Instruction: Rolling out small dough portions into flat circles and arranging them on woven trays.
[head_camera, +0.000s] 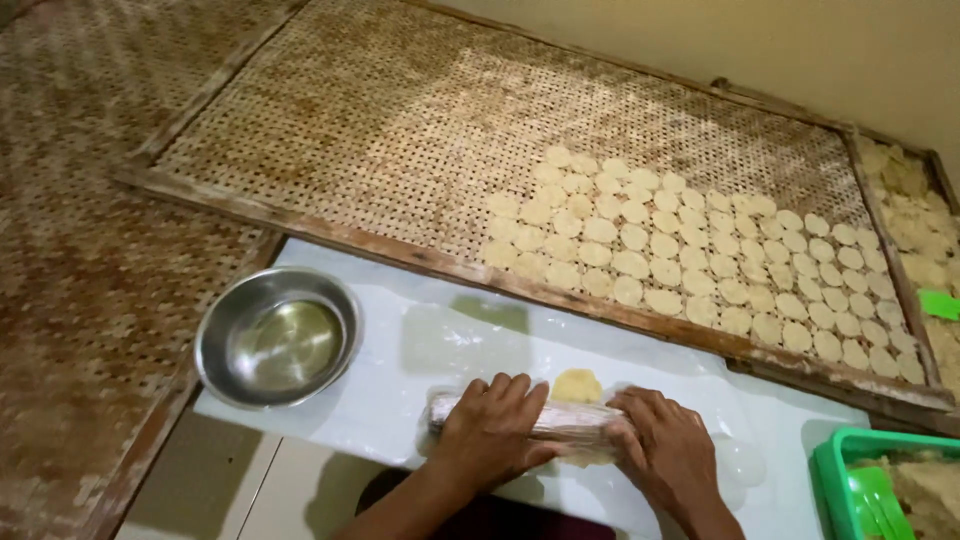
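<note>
Here, both hands press down on a plastic-wrapped rolling pin (560, 418) lying crosswise on a white plastic sheet (400, 385): the left hand (492, 430) lies flat over its left end with fingers spread, the right hand (668, 450) curls over its right end. A flattened lump of yellowish dough (577, 386) shows at the pin's 12 o'clock edge, partly hidden beneath it. At 9 o'clock from the hands, well apart, a steel bowl (277, 336) sits on the sheet's left border, with bare sheet between. At 12 o'clock runs the wooden frame of a woven bamboo tray (380, 120), close behind the dough. Rows of pale dough discs (690, 260) fill the tray's right part; its left part is open weave. At 3 o'clock a green plastic basket (830, 470) meets the picture's edge.
</note>
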